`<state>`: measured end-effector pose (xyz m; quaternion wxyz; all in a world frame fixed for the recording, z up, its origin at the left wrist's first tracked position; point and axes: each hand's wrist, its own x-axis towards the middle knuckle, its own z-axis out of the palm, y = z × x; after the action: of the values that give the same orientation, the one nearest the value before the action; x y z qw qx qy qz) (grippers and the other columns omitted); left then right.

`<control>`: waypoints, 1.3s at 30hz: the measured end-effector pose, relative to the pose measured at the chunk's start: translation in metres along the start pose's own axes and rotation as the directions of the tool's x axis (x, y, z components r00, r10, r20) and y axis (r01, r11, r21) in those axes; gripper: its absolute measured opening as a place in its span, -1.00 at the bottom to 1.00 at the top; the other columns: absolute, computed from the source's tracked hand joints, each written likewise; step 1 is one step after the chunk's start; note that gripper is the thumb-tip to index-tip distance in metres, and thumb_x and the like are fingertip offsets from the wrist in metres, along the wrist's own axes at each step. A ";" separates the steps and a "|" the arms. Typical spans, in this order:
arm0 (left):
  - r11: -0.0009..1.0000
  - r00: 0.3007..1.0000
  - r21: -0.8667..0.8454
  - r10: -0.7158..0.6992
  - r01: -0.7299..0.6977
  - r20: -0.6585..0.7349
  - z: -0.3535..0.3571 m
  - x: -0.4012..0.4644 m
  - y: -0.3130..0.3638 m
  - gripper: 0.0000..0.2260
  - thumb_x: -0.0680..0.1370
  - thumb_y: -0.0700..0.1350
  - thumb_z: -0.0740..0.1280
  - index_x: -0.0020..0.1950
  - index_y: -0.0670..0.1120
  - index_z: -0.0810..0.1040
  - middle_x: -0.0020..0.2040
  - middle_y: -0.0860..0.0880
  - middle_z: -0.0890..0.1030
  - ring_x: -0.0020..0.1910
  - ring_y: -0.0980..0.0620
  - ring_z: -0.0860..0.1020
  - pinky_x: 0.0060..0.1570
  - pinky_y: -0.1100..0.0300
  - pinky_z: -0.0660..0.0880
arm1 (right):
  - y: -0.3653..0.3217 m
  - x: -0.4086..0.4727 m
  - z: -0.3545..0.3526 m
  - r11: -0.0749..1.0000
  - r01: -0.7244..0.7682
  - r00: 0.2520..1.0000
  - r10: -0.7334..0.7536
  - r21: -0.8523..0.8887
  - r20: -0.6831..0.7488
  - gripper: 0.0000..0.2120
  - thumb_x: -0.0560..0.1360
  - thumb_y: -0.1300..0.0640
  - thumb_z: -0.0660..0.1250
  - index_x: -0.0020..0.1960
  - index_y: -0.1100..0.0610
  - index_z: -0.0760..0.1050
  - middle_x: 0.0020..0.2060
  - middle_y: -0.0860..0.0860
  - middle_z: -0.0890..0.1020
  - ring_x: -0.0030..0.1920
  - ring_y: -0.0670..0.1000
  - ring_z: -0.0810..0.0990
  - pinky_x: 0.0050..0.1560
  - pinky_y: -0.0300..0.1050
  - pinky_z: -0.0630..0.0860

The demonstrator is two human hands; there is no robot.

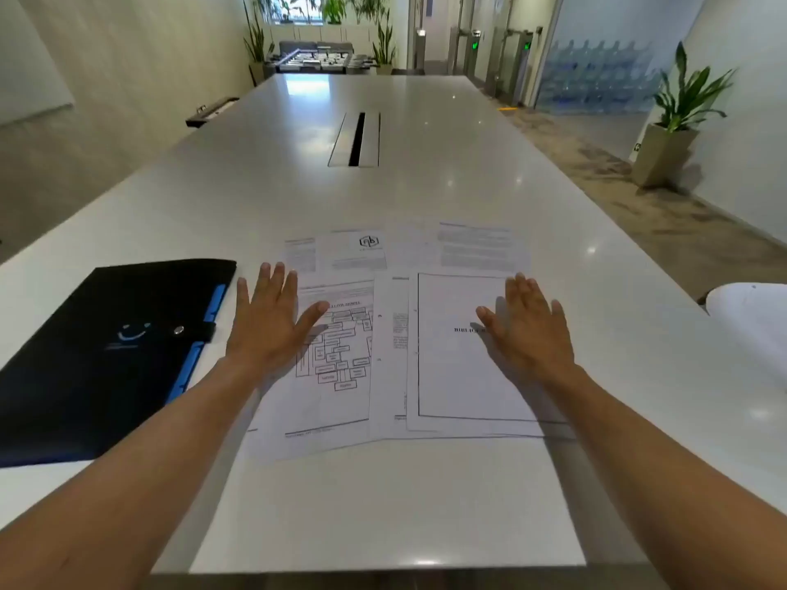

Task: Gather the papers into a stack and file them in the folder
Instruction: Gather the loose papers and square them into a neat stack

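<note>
Several white printed papers point(400, 334) lie spread and overlapping on the white table point(383, 504) in front of me. One sheet shows a flow diagram point(340, 355), another a bordered title page point(455, 376), and more text sheets point(481, 247) lie behind them. A black folder point(106, 355) with blue tabs and a snap button lies closed to the left of the papers. My left hand point(268, 325) is flat with fingers spread over the left edge of the diagram sheet. My right hand point(528, 330) is spread over the right side of the title page. Neither hand grips anything.
A cable slot point(357, 139) is set into the table's middle further away. A white rounded object point(749, 317) sits at the right edge. Potted plants point(677, 121), a foosball table point(315, 59) and entry gates stand beyond the table.
</note>
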<state>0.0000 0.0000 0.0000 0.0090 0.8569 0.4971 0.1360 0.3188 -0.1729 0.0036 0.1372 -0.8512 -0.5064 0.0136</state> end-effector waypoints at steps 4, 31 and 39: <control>0.984 0.984 0.021 -0.180 0.179 0.021 0.010 -0.018 0.002 -0.11 0.45 0.50 -0.22 0.57 -0.08 0.04 0.59 -0.15 0.00 0.56 -0.17 -0.13 0.44 -0.27 -0.16 | 0.004 -0.007 0.003 0.997 -0.066 0.998 0.066 -0.033 -0.011 -0.33 0.56 -0.28 -0.06 0.44 0.20 0.25 0.51 0.18 0.23 0.50 0.16 0.17 0.36 0.30 0.25; 0.587 0.802 -0.609 -0.580 0.533 0.143 -0.016 -0.018 0.019 -0.14 0.31 -0.15 0.60 0.48 -0.02 0.19 0.41 -0.18 0.25 0.31 -0.22 0.39 0.15 -0.10 0.46 | -0.017 0.001 -0.021 0.918 -0.301 0.954 0.286 0.257 0.093 0.02 0.21 -0.11 0.60 0.48 0.12 0.12 0.31 0.27 0.31 0.33 0.29 0.31 0.23 0.09 0.37; 0.620 0.854 -0.676 -0.520 0.397 0.025 -0.016 -0.016 0.023 -0.09 0.32 -0.16 0.59 0.51 0.02 0.10 0.39 -0.19 0.39 0.36 -0.19 0.37 0.29 -0.12 0.37 | -0.025 -0.010 -0.015 0.806 -0.250 0.953 0.302 0.536 -0.010 -0.23 0.34 0.21 0.54 0.44 0.15 0.23 0.33 0.20 0.33 0.33 0.19 0.37 0.15 -0.15 0.34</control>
<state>0.0083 -0.0269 0.0150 0.3020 0.6256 0.6173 0.3692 0.2953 -0.1733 0.0228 0.3867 -0.8444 -0.3465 0.1318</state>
